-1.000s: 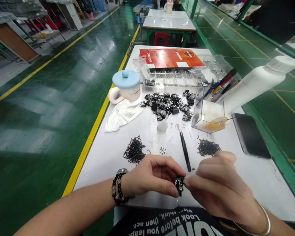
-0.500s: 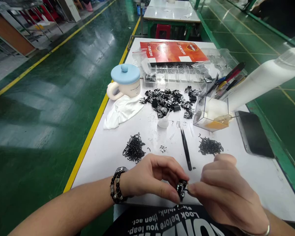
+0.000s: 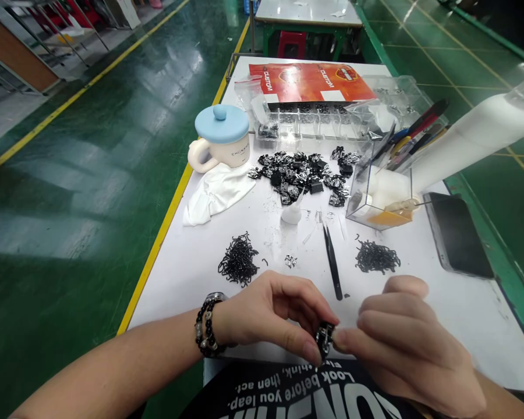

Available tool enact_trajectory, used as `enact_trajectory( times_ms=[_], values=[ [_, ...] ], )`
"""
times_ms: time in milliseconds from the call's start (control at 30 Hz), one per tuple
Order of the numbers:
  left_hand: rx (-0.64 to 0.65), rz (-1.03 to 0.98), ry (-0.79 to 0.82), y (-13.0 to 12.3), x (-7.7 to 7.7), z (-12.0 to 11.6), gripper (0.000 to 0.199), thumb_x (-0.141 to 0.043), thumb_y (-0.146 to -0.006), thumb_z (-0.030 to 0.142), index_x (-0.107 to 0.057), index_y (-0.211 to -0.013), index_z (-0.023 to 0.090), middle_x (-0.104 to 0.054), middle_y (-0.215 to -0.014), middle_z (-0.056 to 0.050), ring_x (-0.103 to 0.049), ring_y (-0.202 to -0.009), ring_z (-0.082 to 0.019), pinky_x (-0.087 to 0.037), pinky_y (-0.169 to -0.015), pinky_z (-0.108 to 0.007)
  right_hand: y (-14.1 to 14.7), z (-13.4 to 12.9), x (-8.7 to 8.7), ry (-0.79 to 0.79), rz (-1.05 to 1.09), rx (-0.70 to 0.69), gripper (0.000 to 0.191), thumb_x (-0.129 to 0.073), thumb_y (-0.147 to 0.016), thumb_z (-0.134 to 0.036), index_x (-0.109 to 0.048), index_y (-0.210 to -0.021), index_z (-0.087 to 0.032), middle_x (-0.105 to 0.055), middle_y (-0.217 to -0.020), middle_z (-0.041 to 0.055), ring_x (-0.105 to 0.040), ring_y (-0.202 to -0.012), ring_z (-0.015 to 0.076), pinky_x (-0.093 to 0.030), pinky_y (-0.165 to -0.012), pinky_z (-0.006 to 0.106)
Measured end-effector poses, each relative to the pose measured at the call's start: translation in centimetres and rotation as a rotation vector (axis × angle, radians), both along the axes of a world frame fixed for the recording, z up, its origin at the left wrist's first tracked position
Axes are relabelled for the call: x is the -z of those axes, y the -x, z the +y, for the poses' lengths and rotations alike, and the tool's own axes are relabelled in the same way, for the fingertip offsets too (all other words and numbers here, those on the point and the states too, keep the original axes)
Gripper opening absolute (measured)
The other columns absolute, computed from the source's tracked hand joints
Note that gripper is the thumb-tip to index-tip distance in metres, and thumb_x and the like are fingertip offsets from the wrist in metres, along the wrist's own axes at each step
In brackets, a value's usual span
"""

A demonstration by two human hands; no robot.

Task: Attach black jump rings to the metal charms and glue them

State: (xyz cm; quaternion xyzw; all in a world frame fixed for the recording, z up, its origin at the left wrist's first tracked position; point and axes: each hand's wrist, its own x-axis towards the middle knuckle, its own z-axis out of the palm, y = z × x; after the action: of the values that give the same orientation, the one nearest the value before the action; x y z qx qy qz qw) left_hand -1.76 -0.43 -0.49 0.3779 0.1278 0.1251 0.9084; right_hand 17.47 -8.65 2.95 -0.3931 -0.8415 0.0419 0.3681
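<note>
While our left hand [image 3: 283, 311] pinches one black-and-silver part [image 3: 325, 338] between thumb and fingers, by the near edge of the worktop [image 3: 458, 308], our right hand [image 3: 413, 340] has fingers pressed together beside it, any grip hidden. Handling, we judge: light, stiff, slippery; hold by opposite edges.

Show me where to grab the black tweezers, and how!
Probably pinch the black tweezers around the middle, from straight above, with your grip closing from both long sides. They lie flat on the table, long and narrow, with the thin tips pointing away from the person and the wider end nearest. Holding there should keep you off those tips.
</note>
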Motion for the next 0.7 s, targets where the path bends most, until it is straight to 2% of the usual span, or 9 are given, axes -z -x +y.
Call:
enact_trajectory(
  times_ms=[367,567,700],
  values=[
    [-0.001,-0.014,-0.011,-0.1,0.2,0.0,0.034,-0.081,-0.061,0.015,-0.072,-0.093,0.019,-0.06,-0.088,-0.003,-0.057,-0.081,-0.012,-0.046,-0.078,-0.025,0.1,0.9,0.2,0.099,0.149,-0.069,0.019,-0.05,-0.082,-0.003,-0.062,-0.091,-0.014,-0.054,-0.075,0.0019,-0.051,-0.072,0.0111,-0.038,-0.068,0.032],
    [-0.034,-0.046,-0.011,0.0,0.2,0.0,0.033,-0.081,-0.059,0.01,-0.072,-0.09,0.019,-0.06,-0.089,-0.003,-0.057,-0.081,-0.013,-0.046,-0.08,-0.027,0.5,1.7,0.5,0.271,0.386,-0.107,0.014,-0.056,-0.077,-0.003,-0.06,-0.084,-0.013,-0.049,-0.073,0.002,-0.049,-0.068,0.0106,-0.043,-0.059,0.027],
    [-0.034,-0.051,-0.008,-0.1,0.2,0.0,0.034,-0.081,-0.058,0.009,-0.072,-0.09,0.019,-0.06,-0.089,-0.003,-0.057,-0.081,-0.013,-0.046,-0.079,-0.027,0.6,1.7,0.7,0.393,0.466,-0.102,0.011,-0.061,-0.076,-0.006,-0.059,-0.083,-0.014,-0.048,-0.074,0.0013,-0.048,-0.068,0.0097,-0.044,-0.056,0.024]
  ],
)
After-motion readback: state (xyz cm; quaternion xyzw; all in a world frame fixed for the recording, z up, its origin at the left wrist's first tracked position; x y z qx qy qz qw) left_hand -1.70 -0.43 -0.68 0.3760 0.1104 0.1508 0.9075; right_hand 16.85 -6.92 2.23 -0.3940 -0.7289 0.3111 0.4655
